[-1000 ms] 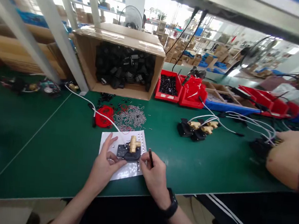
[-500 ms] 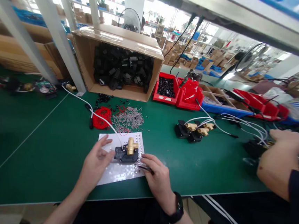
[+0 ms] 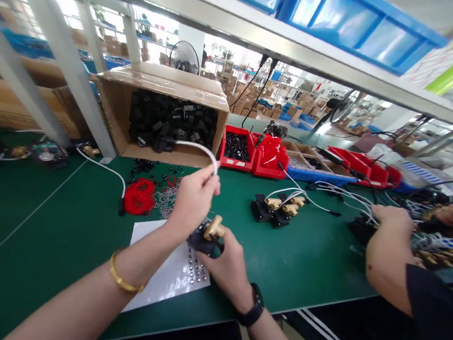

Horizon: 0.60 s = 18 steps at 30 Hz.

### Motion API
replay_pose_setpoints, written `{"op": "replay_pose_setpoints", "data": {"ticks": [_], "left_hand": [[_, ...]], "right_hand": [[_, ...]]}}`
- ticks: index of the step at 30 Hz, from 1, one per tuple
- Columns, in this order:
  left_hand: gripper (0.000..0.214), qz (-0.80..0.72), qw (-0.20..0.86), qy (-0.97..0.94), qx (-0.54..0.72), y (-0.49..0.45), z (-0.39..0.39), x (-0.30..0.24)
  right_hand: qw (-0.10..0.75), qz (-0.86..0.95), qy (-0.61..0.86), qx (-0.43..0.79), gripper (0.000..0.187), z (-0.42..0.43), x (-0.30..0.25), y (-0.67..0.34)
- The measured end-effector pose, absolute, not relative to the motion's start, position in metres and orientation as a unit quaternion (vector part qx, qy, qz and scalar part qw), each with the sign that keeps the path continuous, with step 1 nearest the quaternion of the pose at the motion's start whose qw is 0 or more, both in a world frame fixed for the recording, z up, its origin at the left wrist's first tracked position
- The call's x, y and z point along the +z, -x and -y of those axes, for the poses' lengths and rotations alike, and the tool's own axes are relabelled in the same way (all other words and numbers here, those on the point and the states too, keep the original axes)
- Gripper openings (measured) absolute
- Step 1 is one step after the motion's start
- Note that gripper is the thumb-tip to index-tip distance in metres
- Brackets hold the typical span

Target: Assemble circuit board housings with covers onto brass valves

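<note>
The scene is brightly lit from the windows (image 3: pixel 64 7) at the back, which are burnt out to white, while the inside of the cardboard box (image 3: pixel 166 84) is left in shadow. Glare is thrown back by the white sheet (image 3: pixel 173 274) and the blue bins (image 3: pixel 346 24), with a gleam caught on the brass fitting (image 3: pixel 214 229). Wide-angle stretching is seen toward the edges, where the parts at far left (image 3: pixel 48 153) are smeared.

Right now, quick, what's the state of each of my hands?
Left hand: closed, holding a white cable.
Right hand: holding a black unit with a brass fitting.
</note>
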State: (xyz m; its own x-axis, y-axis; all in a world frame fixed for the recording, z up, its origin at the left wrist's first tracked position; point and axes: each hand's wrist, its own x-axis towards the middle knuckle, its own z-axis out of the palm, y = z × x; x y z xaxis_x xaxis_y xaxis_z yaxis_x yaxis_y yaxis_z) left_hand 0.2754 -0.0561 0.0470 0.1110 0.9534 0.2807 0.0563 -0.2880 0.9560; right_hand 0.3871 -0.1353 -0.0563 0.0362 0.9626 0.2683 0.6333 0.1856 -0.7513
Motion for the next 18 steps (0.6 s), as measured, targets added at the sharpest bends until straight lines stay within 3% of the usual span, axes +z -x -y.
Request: {"op": "replay_pose_setpoints", "data": {"ticks": [2, 5, 8, 12, 14, 16, 18], "left_hand": [[0.042, -0.363, 0.425, -0.687, 0.464, -0.305, 0.037, 0.064], [0.056, -0.353, 0.347, -0.747, 0.444, -0.338, 0.013, 0.065], [0.057, -0.399, 0.279, -0.775, 0.403, -0.352, 0.009, 0.035], [0.050, -0.441, 0.286, -0.774, 0.354, -0.346, 0.024, -0.022], [0.056, -0.445, 0.286, -0.777, 0.341, -0.342, 0.033, -0.040], [0.074, -0.449, 0.271, -0.790, 0.317, -0.342, 0.041, -0.049], [0.092, -0.448, 0.239, -0.813, 0.284, -0.347, 0.045, -0.053]], "right_hand": [[0.417, 0.626, 0.641, 0.150, 0.047, 0.121, -0.053, -0.409], [0.386, 0.572, 0.721, 0.069, 0.048, 0.093, -0.053, -0.441], [0.342, 0.537, 0.770, 0.047, 0.048, 0.077, -0.063, -0.459], [0.316, 0.572, 0.755, 0.059, 0.048, 0.093, -0.075, -0.478], [0.317, 0.599, 0.735, 0.027, 0.044, 0.111, -0.072, -0.500], [0.329, 0.587, 0.738, -0.050, 0.052, 0.125, -0.065, -0.532], [0.298, 0.558, 0.766, -0.113, 0.073, 0.129, -0.056, -0.568]]}}
